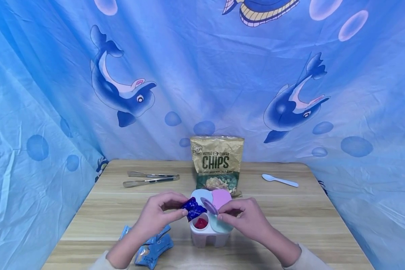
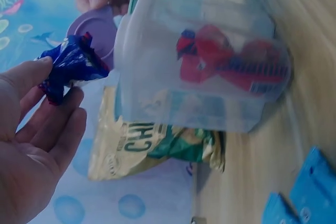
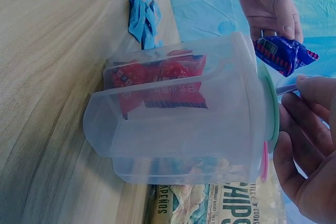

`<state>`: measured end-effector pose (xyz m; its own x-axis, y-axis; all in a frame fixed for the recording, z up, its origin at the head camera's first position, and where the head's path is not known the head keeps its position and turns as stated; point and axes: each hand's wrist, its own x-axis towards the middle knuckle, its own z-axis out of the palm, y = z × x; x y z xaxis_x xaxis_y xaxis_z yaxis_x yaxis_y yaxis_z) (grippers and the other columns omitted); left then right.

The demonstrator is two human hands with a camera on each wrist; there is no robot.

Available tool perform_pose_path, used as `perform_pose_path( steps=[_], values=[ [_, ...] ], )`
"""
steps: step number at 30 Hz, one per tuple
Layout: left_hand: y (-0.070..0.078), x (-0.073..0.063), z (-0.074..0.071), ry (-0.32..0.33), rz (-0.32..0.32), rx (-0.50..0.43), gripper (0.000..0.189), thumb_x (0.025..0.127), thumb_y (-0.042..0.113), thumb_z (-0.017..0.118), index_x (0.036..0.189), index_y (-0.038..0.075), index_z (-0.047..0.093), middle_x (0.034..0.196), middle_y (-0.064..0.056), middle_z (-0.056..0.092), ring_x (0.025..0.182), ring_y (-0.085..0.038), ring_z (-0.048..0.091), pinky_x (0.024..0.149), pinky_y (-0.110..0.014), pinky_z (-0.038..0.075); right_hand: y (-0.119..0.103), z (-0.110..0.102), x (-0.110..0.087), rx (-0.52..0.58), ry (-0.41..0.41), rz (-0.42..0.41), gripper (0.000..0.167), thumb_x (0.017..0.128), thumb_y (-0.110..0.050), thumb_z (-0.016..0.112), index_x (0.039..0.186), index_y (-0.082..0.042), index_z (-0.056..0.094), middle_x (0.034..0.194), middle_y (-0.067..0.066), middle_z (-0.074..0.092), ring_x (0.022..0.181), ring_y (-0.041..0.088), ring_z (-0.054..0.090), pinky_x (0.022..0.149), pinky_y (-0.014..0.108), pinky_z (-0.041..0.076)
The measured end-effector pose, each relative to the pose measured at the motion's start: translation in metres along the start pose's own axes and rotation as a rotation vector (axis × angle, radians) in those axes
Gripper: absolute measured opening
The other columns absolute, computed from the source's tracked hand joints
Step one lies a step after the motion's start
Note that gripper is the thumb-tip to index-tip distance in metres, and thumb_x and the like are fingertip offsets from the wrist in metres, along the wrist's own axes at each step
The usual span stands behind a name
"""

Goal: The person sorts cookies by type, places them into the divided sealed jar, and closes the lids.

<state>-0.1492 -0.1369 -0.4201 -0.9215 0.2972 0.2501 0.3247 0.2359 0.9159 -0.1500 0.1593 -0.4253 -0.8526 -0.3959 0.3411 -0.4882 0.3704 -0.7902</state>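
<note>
A blue curtain with dolphins [image 1: 123, 88] hangs behind the wooden table [image 1: 290, 225] where I work. In front of me stands a clear plastic container [image 1: 210, 234] split into compartments, with lids in light blue and pink on top. My right hand [image 1: 246, 217] pinches the small purple lid [image 1: 209, 206] and holds it tilted up over one open compartment; red wrapped candies [image 3: 157, 85] lie inside that compartment. My left hand [image 1: 160, 213] pinches a dark blue wrapped candy [image 1: 193, 209] just above the opening, beside the purple lid. Light blue packets [image 1: 153, 245] lie on the table under my left wrist. Behind the container stands a gold chips bag [image 1: 217, 163], with metal tongs [image 1: 150, 179] to its left and a white spoon [image 1: 279, 180] to its right.
</note>
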Motion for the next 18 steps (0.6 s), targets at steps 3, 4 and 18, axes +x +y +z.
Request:
perform_pose_path(
  steps=[3, 4, 18],
  values=[
    [-0.002, -0.002, 0.008, 0.051, 0.009, -0.044, 0.023, 0.086, 0.016, 0.084, 0.107, 0.015, 0.078, 0.112, -0.003, 0.074, 0.098, -0.016, 0.073, 0.085, -0.031, 0.061, 0.000, 0.000, 0.000, 0.005, -0.001, -0.001, 0.011, 0.083, -0.013, 0.084, 0.093, -0.018, 0.082, 0.086, -0.009, 0.078, 0.072, 0.004, 0.071, 0.065, 0.027, 0.061],
    [-0.003, -0.003, 0.010, 0.067, 0.006, -0.055, 0.023, 0.085, 0.015, 0.084, 0.107, 0.015, 0.078, 0.112, -0.003, 0.074, 0.098, -0.015, 0.073, 0.085, -0.030, 0.061, 0.000, 0.000, 0.000, 0.005, -0.002, 0.000, 0.011, 0.083, -0.013, 0.084, 0.093, -0.018, 0.082, 0.086, -0.009, 0.078, 0.072, 0.004, 0.071, 0.065, 0.027, 0.061],
    [-0.003, -0.005, 0.026, 0.121, -0.029, -0.164, 0.019, 0.084, 0.009, 0.084, 0.101, 0.008, 0.077, 0.111, -0.011, 0.071, 0.101, -0.016, 0.072, 0.088, -0.030, 0.060, 0.000, 0.001, 0.001, -0.013, 0.000, -0.012, 0.011, 0.083, -0.013, 0.085, 0.092, -0.019, 0.082, 0.085, -0.009, 0.078, 0.072, 0.003, 0.070, 0.065, 0.029, 0.061]
  ],
)
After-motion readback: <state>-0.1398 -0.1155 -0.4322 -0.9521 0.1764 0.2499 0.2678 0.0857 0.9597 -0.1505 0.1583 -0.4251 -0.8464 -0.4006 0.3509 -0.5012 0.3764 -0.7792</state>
